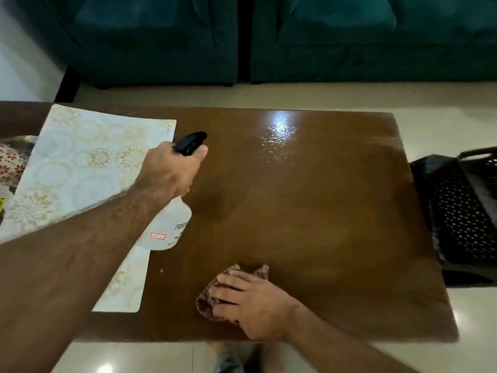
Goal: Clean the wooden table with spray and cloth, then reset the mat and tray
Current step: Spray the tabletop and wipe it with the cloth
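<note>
My left hand grips a clear spray bottle with a black trigger head, held above the wooden table with the nozzle pointing right. Wet droplets shine on the table's far middle. My right hand rests flat on a reddish patterned cloth near the table's front edge. A white mat with gold floral circles lies across the table's left part, partly under my left arm.
A black perforated tray or basket sits off the table's right edge. A dark green sofa stands beyond the table across a pale tiled floor. A floral cushion shows at the far left.
</note>
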